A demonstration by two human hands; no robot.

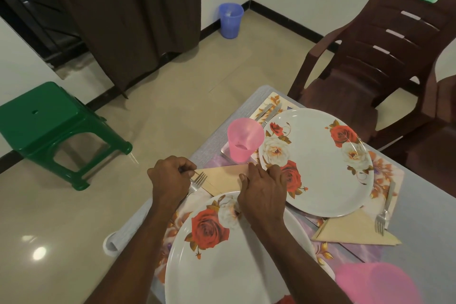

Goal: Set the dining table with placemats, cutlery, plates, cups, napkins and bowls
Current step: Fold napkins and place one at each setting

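Note:
My left hand grips the handle of a fork whose tines rest at the left corner of a folded beige napkin. My right hand lies on that napkin's right part, fingers spread, over the rim of the near rose-patterned plate. A second rose plate sits on the far floral placemat. A pink cup stands just beyond the napkin. Another napkin with a fork on it lies to the right. A blurred pink cup is at the bottom right.
A knife and other cutlery lie beyond the far plate. Two brown plastic chairs stand by the table's far side. On the floor are a green stool at left and a blue bin near a dark curtain.

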